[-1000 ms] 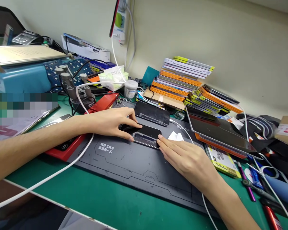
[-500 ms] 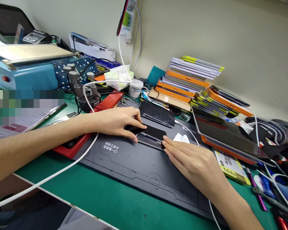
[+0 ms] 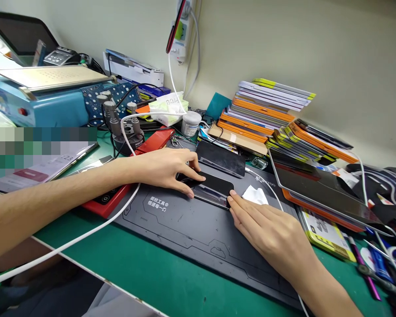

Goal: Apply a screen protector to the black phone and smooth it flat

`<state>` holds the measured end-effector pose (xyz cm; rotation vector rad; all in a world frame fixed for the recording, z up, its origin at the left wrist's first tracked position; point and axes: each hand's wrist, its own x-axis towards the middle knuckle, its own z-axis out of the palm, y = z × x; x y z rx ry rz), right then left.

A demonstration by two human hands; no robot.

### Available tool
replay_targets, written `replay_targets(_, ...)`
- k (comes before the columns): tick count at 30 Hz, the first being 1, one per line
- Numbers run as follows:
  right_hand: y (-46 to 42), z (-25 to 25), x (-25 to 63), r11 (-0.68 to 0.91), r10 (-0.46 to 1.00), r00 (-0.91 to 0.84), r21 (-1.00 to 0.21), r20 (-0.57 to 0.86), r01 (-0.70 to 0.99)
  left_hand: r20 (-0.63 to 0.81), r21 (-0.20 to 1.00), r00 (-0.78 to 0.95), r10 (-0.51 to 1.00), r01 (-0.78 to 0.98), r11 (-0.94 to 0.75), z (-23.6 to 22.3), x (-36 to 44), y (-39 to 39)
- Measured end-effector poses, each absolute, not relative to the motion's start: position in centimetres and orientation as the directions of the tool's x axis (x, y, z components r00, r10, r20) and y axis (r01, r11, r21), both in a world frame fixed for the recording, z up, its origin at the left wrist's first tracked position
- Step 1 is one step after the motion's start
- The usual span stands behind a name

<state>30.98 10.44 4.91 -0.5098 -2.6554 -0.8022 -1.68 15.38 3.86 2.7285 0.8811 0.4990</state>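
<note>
A black smartphone [image 3: 215, 186] lies screen up on the grey work mat [image 3: 188, 233], reflections showing across its glass. Its left end is between the thumb and fingers of my left hand [image 3: 166, 169], the thumb at the near edge and a fingertip on the screen. At the right end, the fingertips of my right hand [image 3: 269, 229] press together against the phone's edge; that thumb is hidden. Just behind it lies a second dark phone [image 3: 221, 158] with a white cable [image 3: 264, 181] at its right end. A crumpled white wipe [image 3: 254, 194] sits beside my right hand.
A red device [image 3: 110, 200] stands left of the mat, crossed by a thick white cable [image 3: 86, 240]. Stacked boxes [image 3: 260, 112] and a dark tablet [image 3: 320, 189] stand behind and right. Tools, including a purple pen-like one [image 3: 364, 268], lie far right. A white tub [image 3: 190, 124] stands behind.
The whole view has shifted slightly, so everything appears a little farther right and lower. Both hands keep their places on the phone, with no clear change in grip.
</note>
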Motion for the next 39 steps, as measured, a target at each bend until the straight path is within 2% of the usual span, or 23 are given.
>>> replay_targets(10,10.48,4.54,31.5,0.773,0.213,-0.902,0.5,0.376,0.391,0.253,0.327,0.77,0.586,0.502,-0.801,3.65,-1.81,15.65)
replay_targets(39,10.89,4.81,31.58,0.804,0.221,-0.885,0.437,0.41,0.403,0.166,0.314,0.801,0.576,0.511,-0.801,4.48,-1.82,15.41)
